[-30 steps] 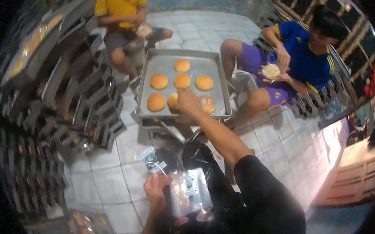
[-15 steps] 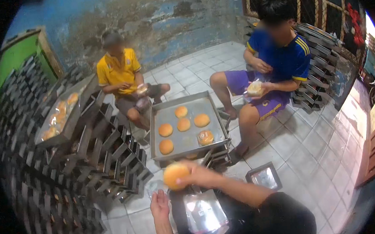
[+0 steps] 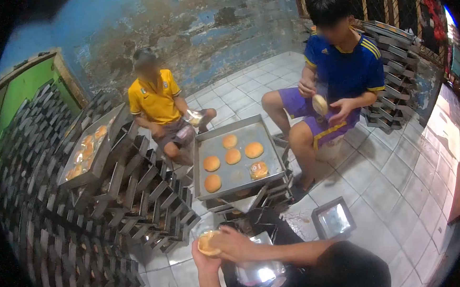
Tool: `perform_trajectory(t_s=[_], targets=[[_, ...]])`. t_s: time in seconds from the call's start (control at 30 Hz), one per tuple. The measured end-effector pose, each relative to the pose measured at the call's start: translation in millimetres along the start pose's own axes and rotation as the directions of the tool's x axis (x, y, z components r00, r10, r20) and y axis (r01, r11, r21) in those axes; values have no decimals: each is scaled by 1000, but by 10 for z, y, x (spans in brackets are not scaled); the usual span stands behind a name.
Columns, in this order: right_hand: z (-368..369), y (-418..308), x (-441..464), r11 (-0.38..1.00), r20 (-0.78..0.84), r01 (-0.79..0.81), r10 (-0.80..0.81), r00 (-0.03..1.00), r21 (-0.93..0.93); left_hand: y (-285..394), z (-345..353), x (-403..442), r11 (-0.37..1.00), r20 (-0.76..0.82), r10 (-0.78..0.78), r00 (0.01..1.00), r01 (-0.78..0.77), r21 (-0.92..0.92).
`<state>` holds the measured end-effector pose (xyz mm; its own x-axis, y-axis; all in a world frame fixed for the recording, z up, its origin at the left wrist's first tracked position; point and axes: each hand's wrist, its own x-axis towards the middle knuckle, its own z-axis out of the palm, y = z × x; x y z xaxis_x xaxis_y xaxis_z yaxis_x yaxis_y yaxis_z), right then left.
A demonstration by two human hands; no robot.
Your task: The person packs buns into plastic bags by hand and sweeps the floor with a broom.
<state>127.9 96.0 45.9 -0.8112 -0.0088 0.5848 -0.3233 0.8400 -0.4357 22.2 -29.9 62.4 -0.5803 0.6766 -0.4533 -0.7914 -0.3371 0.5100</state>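
Observation:
A round bun [image 3: 208, 243] is between my two hands above my lap, its pale side facing up. My left hand [image 3: 205, 260] cups the bun from the left and below. From the other side, my right hand [image 3: 238, 245] grips it, with the fingers lying over its edge. Something clear like thin plastic shows around the bun, but I cannot make out its shape. On my lap lie shiny clear plastic bags [image 3: 264, 272], partly hidden under my right forearm. Beyond my hands, a large metal tray [image 3: 246, 188] holds several loose buns [image 3: 233, 156] and one wrapped bun [image 3: 258, 169].
Two people sit across the tray, each handling a bun. Stacked metal trays [image 3: 154, 200] fill the left, topped by a tray of wrapped buns [image 3: 87, 149]. A small tray with plastic bags [image 3: 333, 218] sits on the tiled floor at right. More trays [image 3: 389, 76] stand behind.
My right hand has brought the bun down to my left hand, which now holds it too. The view has shifted slightly. The person at right now holds a bun upright.

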Motion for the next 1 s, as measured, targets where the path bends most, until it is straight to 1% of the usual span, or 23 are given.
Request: perform_trajectory(t_s=[0.03,0.07,0.1,0.13,0.2,0.23,0.27,0.3,0.37,0.4,0.43,0.47,0.5,0.57,0.6,0.67,0.73,0.8,0.83,0.87,0.9,0.93,1.0], targets=[[214,-72,-60,997,50,-18,14,999,73,56,-361,151,999,135,45,990,-48,14],[383,-132,-102,988,98,-45,31,995,146,36,-424,108,998,126,48,991,-52,23],[461,-120,-104,988,193,-125,106,975,89,-66,-409,104,989,88,146,985,-148,17],[399,-97,-46,987,191,-132,113,975,89,-223,-378,92,971,49,237,970,-238,8],[203,-90,104,987,178,-80,104,978,-136,-354,-83,-92,961,9,258,966,-258,104],[253,-40,112,995,70,-83,87,994,-59,-353,-93,-40,937,29,336,942,-337,89],[269,-28,139,995,83,-84,88,993,-56,-350,-91,-15,910,46,406,913,-408,76],[262,-15,176,993,125,-119,116,985,13,-170,-35,-32,933,108,359,927,-352,-77],[350,43,191,982,123,-175,166,978,68,-5,-144,186,962,193,263,945,-242,-124],[150,62,409,983,305,-175,152,940,51,-134,-133,288,968,149,242,959,-229,-99],[213,235,400,985,260,-170,156,953,34,-282,-256,509,964,106,264,959,-258,-71],[-29,206,587,982,398,-186,187,898,-40,-240,238,236,949,80,314,946,-310,-59],[47,277,508,990,142,-108,94,985,91,-272,45,435,942,41,317,947,-310,-126],[-135,167,596,995,95,-32,23,995,94,-162,59,539,891,-107,352,930,-368,-264],[-273,95,597,983,155,-42,14,988,179,-114,-125,644,891,42,366,930,-337,-305],[-256,-44,526,884,269,-256,156,950,391,12,61,512,871,-118,286,951,-309,-383],[-141,3,476,851,368,-310,151,918,425,-35,-21,586,918,50,186,981,-155,-365],[-174,-91,395,808,440,-368,152,885,460,-63,-163,656,903,46,175,983,-142,-406],[-362,-224,382,517,597,-464,-120,793,720,-4,-207,714,904,67,164,984,-123,-409],[-457,-313,337,139,592,-596,-421,687,791,58,-274,687,903,50,162,986,-127,-411],[-416,-291,292,130,593,-602,-420,686,788,155,-343,622,901,-19,199,980,-190,-389],[-364,-216,237,292,621,-572,-108,776,766,231,-376,552,897,-81,237,968,-250,-365],[-313,-69,197,574,362,-593,473,803,565,163,-323,299,906,-87,240,967,-255,-339]])
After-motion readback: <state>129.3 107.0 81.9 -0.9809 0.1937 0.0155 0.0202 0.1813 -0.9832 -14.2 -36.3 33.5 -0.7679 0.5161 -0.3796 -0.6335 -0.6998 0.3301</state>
